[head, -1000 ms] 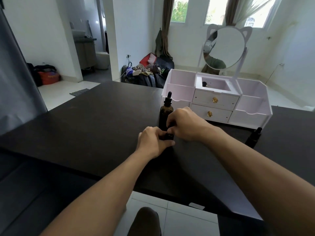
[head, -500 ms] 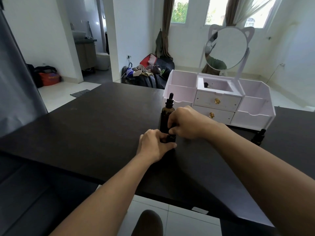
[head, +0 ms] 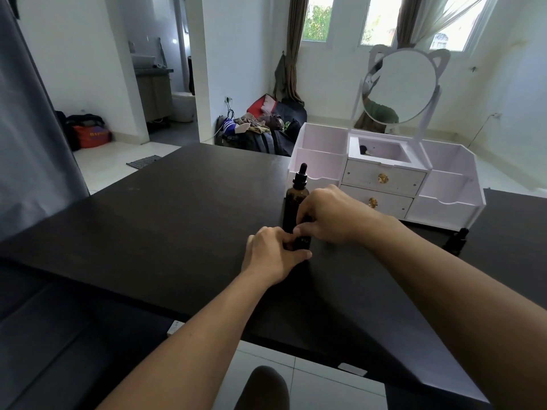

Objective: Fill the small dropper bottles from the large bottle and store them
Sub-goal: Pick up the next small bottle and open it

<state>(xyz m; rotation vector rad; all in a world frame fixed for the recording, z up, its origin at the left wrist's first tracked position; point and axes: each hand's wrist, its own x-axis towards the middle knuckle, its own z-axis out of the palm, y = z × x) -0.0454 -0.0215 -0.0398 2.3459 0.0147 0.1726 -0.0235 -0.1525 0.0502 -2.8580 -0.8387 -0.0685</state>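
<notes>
I see both hands meeting at the middle of the dark surface point(head: 177, 208). My left hand point(head: 272, 255) curls round the base of a small dropper bottle point(head: 303, 242), and my right hand point(head: 328, 217) pinches its top from 1 o'clock. The large bottle point(head: 296, 202) stands upright just behind, at 12 o'clock. Another small bottle point(head: 455, 241) stands well apart at 3 o'clock, before the white organizer point(head: 444, 187).

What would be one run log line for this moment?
left hand: holds small bottle | right hand: pinches its top | large bottle: upright, capped, behind | table
</notes>
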